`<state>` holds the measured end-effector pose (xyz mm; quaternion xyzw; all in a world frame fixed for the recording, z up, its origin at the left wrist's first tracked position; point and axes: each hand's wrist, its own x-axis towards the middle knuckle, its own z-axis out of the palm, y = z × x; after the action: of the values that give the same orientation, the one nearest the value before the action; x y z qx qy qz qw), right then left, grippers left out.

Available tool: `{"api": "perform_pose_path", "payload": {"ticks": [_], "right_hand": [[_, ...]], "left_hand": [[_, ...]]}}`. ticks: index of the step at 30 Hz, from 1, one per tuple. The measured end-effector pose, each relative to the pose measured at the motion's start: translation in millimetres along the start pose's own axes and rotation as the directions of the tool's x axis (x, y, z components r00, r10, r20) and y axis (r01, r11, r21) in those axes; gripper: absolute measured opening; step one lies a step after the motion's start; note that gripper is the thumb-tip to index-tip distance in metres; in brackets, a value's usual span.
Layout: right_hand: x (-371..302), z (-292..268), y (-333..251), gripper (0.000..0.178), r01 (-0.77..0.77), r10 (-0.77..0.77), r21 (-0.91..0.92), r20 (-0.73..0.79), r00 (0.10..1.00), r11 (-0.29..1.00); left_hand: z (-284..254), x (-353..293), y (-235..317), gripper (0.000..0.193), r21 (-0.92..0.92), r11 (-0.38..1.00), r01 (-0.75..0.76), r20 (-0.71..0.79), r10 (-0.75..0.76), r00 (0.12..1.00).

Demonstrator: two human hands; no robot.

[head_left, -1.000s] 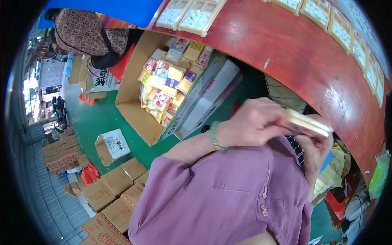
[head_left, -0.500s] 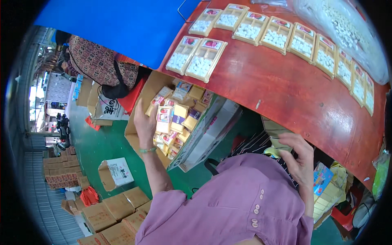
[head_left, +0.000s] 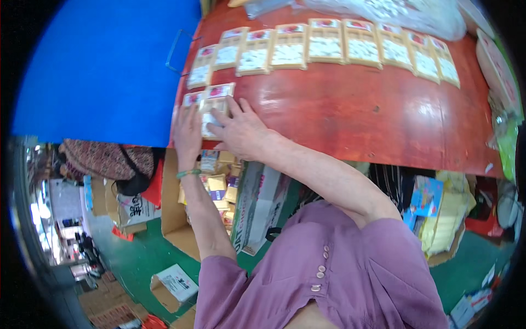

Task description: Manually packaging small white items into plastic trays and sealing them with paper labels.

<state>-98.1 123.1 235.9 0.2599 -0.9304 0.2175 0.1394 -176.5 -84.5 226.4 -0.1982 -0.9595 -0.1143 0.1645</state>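
- Left tray [head_left: 193, 99] and right tray [head_left: 220, 91] are set abreast on the counter [head_left: 329, 109], upper left of frame, long axes near-vertical.
- Left tray is overlaid by left grip [head_left: 189, 136], right tray by right grip [head_left: 245, 131]; closure cannot be told.

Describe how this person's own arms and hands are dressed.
Both hands are ungloved. The left hand has a green bracelet at its wrist; the right hand shows none. Loose, plain purple sleeves cover the upper arms, leaving the forearms bare. Blur hides whether any rings are worn.
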Motion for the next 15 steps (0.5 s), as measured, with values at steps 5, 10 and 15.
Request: {"api": "perform_pose_path", "payload": {"ticks": [5, 10, 15], "right_hand": [[-28, -14, 6, 0.048, 0.015, -0.018, -0.038, -0.091, 0.996, 0.999], [-88, -34, 14, 0.05, -0.017, 0.012, -0.05, -0.11, 0.994, 0.999], [-150, -81, 21, 0.05, -0.125, 0.125, 0.008, -0.08, 0.989, 0.992]], "left_hand": [[-6, -14, 51, 0.039, -0.026, 0.998, 0.057, -0.005, -0.057, 0.998], [-3, -39, 117, 0.038, 0.024, 1.0, -0.015, -0.078, 0.017, 0.997], [-3, -60, 199, 0.042, 0.118, 0.993, -0.023, -0.046, 0.028, 0.999]]}}
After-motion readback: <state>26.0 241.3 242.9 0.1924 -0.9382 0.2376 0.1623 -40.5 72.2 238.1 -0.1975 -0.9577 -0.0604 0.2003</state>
